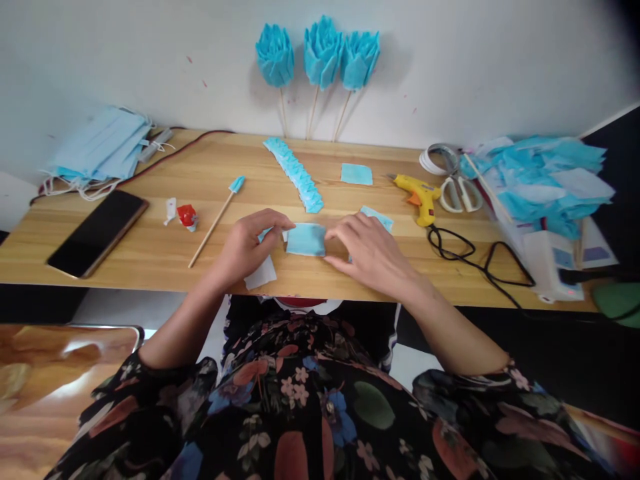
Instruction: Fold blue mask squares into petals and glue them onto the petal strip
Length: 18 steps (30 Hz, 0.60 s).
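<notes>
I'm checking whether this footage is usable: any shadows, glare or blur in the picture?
Head view: soft shadows on the wall beside the blue flowers; in the head view, glare on the glossy brown surface at lower left; the head view's upper right corner goes dark and blurry, while the left hand, right hand and blue piece between them look reasonably clear.

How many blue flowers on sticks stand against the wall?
3, side by side at the back: the left flower, the middle flower, and the right flower close beside the middle one. None appears hidden.
</notes>
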### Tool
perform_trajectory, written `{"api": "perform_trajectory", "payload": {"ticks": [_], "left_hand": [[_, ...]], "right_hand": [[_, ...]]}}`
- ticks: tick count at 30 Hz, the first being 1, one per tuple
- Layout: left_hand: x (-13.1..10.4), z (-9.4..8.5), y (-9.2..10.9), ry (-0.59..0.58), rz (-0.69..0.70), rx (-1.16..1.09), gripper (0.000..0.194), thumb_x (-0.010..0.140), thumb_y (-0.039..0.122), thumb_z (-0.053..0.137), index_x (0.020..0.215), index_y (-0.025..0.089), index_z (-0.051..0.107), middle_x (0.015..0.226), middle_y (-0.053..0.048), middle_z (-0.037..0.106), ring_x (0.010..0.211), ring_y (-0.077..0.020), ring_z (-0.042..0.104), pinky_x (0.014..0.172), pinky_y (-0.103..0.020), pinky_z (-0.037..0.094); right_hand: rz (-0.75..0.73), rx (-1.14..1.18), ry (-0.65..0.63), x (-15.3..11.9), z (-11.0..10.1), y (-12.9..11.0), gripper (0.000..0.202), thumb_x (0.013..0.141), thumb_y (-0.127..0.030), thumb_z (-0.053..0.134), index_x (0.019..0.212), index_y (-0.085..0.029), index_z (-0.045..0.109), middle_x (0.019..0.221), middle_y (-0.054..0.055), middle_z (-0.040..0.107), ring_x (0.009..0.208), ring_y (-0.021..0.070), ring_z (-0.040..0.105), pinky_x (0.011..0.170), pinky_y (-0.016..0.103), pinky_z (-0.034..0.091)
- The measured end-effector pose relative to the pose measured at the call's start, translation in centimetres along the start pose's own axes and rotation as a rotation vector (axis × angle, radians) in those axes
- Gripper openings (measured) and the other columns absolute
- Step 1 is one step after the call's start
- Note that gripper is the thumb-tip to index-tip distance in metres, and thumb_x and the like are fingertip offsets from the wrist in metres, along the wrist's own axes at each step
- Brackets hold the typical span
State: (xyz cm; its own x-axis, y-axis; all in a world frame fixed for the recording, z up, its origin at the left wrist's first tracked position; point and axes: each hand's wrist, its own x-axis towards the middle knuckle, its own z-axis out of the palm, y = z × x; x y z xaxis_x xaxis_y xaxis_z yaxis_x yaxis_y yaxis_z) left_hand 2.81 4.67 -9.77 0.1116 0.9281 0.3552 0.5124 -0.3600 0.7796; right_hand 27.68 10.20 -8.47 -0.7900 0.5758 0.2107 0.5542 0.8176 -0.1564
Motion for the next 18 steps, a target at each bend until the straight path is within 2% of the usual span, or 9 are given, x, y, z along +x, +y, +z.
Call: {"api": "perform_trajectory", "payload": {"ticks": [3,5,8,11,14,16,18], "left_hand": [[0.1,0.1,-0.1,0.001,-0.01,-0.012,0.024,0.091,0.014,0.051,0.098,0.018,0.074,0.1,-0.008,0.076,0.097,-0.019,0.07,0.09,-0.035,0.054],[0.2,0.2,-0.3,0.009,-0.033,-0.03,0.023,0.091,0.016,0.054,0.103,0.018,0.074,0.101,-0.008,0.076,0.098,-0.0193,0.07,0.092,-0.036,0.054],[0.4,0.1,-0.6,0.029,-0.091,-0.151,0.029,0.09,0.018,0.057,0.116,0.02,0.07,0.107,-0.008,0.075,0.095,-0.0189,0.071,0.09,-0.037,0.056],[0.9,-0.3,-0.7,0.078,-0.146,-0.315,0.031,0.089,0.02,0.061,0.119,0.02,0.069,0.115,-0.008,0.071,0.091,-0.0173,0.071,0.083,-0.035,0.059],[1.4,-0.8,-0.4,0.159,-0.161,-0.382,0.031,0.089,0.026,0.064,0.119,0.021,0.069,0.124,-0.009,0.067,0.096,-0.0172,0.067,0.082,-0.034,0.061],[1.8,-1.0,-0.2,0.155,-0.16,-0.356,0.034,0.089,0.031,0.065,0.122,0.022,0.068,0.13,-0.01,0.064,0.101,-0.0185,0.066,0.083,-0.034,0.061],[2.2,-1.0,-0.1,0.101,-0.14,-0.291,0.043,0.087,0.036,0.068,0.128,0.023,0.065,0.137,-0.012,0.061,0.109,-0.0216,0.064,0.085,-0.036,0.061]], "right_hand": [[-0.074,-0.138,-0.043,0.0,1.2,-0.5,0.013,0.095,-0.03,0.061,0.097,-0.019,0.067,0.098,0.01,0.07,0.095,0.0271,0.056,0.082,0.038,0.034],[-0.103,-0.178,-0.067,0.3,1.9,-0.4,0.015,0.098,-0.025,0.055,0.092,-0.018,0.068,0.094,0.01,0.07,0.091,0.0254,0.055,0.08,0.039,0.032],[-0.091,-0.068,-0.063,0.8,1.6,0.3,0.017,0.096,-0.021,0.054,0.087,-0.019,0.068,0.09,0.008,0.071,0.087,0.0232,0.055,0.079,0.038,0.032],[0.024,0.22,-0.007,1.2,-0.6,1.4,0.009,0.089,-0.019,0.059,0.084,-0.021,0.066,0.088,0.005,0.071,0.087,0.0214,0.059,0.079,0.036,0.037],[0.141,0.485,0.025,1.6,-3.3,2.3,0.006,0.083,-0.019,0.06,0.079,-0.021,0.063,0.086,0.003,0.07,0.081,0.0185,0.061,0.077,0.034,0.044],[0.181,0.571,0.019,2.0,-4.9,2.7,0.006,0.083,-0.022,0.06,0.077,-0.022,0.062,0.085,0.002,0.07,0.078,0.0175,0.061,0.077,0.034,0.046],[0.203,0.605,0.009,2.3,-6.3,2.8,0.008,0.083,-0.026,0.061,0.076,-0.022,0.063,0.084,0.002,0.07,0.079,0.0178,0.062,0.078,0.035,0.048]]}}
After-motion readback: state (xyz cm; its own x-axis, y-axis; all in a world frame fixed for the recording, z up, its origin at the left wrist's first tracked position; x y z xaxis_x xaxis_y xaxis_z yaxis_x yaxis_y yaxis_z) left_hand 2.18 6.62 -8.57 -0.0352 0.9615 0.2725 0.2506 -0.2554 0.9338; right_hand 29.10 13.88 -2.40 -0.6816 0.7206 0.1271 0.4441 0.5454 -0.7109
